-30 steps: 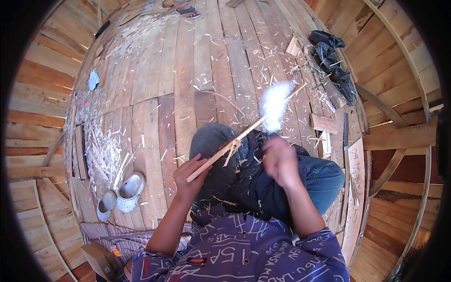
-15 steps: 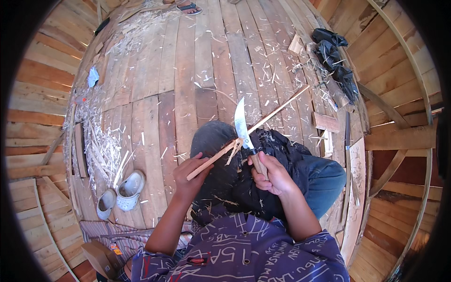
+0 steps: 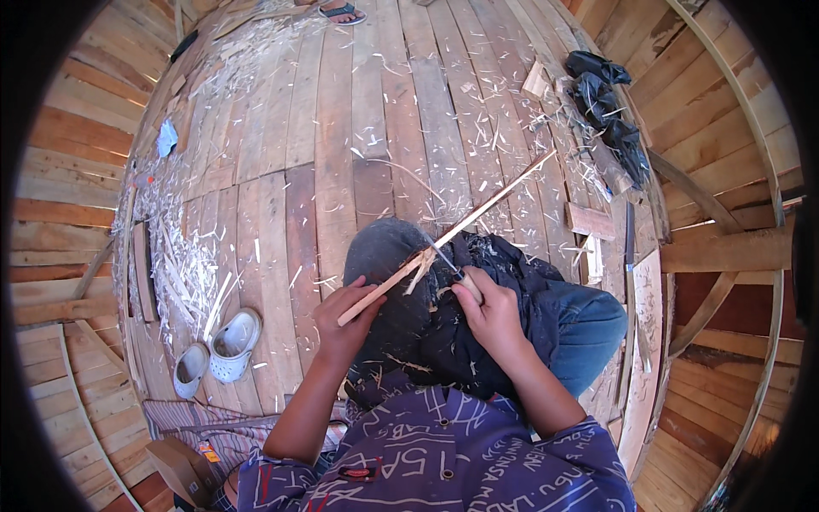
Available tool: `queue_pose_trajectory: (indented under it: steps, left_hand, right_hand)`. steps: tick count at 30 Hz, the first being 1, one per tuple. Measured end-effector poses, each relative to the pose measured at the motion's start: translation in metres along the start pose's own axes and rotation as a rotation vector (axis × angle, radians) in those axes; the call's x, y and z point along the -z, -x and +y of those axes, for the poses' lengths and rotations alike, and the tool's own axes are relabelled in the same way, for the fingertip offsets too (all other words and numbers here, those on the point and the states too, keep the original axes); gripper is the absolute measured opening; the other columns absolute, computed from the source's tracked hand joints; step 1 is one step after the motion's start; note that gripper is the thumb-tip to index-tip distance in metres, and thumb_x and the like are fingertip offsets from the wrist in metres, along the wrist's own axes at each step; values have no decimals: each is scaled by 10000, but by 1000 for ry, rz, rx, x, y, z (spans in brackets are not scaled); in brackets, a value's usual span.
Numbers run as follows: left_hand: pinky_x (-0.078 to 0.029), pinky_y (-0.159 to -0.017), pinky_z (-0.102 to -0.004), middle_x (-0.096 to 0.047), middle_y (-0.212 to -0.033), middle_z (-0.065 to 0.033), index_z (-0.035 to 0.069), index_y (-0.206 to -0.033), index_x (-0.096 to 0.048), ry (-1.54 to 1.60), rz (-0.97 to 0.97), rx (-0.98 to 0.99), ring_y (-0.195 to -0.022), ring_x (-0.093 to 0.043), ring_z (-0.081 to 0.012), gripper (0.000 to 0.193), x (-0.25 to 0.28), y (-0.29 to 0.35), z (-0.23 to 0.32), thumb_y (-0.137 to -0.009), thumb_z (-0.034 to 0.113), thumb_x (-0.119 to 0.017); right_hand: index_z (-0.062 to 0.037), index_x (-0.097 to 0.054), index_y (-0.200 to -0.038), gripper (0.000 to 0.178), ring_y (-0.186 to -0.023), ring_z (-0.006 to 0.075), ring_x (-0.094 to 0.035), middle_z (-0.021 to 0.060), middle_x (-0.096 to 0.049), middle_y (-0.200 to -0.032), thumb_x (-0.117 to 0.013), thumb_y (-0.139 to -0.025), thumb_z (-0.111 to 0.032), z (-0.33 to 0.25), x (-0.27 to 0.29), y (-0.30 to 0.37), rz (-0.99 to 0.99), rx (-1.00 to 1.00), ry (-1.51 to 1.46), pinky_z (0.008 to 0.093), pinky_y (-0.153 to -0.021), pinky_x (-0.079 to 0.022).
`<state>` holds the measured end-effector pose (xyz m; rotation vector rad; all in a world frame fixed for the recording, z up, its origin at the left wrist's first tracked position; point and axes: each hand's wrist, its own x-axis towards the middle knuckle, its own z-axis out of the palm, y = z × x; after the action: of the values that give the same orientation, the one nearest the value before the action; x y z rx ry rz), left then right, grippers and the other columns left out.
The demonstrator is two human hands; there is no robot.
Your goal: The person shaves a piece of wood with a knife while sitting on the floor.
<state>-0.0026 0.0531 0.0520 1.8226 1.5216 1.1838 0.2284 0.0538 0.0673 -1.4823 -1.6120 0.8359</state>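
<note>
Lettering is located on the purple shirt (image 3: 452, 482), on the body side of the grips of the left hand (image 3: 348, 314) and right hand (image 3: 490, 311). White, hand-drawn-style capitals and numerals run in several directions across the chest and onto the right sleeve (image 3: 573, 439), below the right-hand grip. A small dark patch (image 3: 358, 472) with a red mark sits below the left-hand grip; its text is too small for me to read. An orange label (image 3: 209, 453), farther out left of that grip, beside a brown box (image 3: 179, 474), is likewise illegible from here.
</note>
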Motion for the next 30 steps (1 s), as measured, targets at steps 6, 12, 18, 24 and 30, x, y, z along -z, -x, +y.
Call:
queue_pose_trajectory:
  steps: [6,12,18,24,30]
  left_hand:
    - [-548,-837,-373,-687,-800,-114,4,-835,-681,-15,19,0,-769,-684,-242,169,1,-1,2,-693,21,-772]
    - [-523,-872,-364,-665,-762,-113,-1,-859,-692,19,15,15,-792,-674,-222,169,-1,3,-2,-703,10,-758]
    - [-533,-862,-367,-675,-783,-113,1,-852,-690,-9,-11,-3,-781,-677,-228,180,3,2,-5,-690,14,-769]
    - [-552,-819,-355,-691,-816,-108,7,-846,-685,-48,10,22,-819,-687,-255,197,1,1,-2,-678,28,-787]
    - [-544,-827,-355,-683,-806,-118,-3,-849,-682,-49,-16,20,-834,-684,-254,190,1,0,-1,-686,19,-776]
  right_hand:
    - [0,-613,-954,185,-564,189,-607,108,-615,-702,-641,-875,-165,17,6,-2,61,-102,-182,281,-525,-471]
    - [-60,-496,-1075,307,-389,61,-375,4,-403,-545,-415,-992,-344,6,47,-19,292,-443,-1300,199,-344,-269]
    - [-15,-558,-1001,315,-381,49,-320,8,-450,-566,-433,-990,-304,1,24,-2,-433,-546,-825,188,-354,-243]
    - [-10,-563,-1055,371,-385,49,-309,7,-411,-561,-396,-998,-336,-3,13,3,-408,-718,-1097,189,-352,-229]
    - [-11,-577,-1087,265,-442,78,-420,11,-465,-582,-512,-962,-235,9,3,7,-299,-447,-818,205,-404,-321]
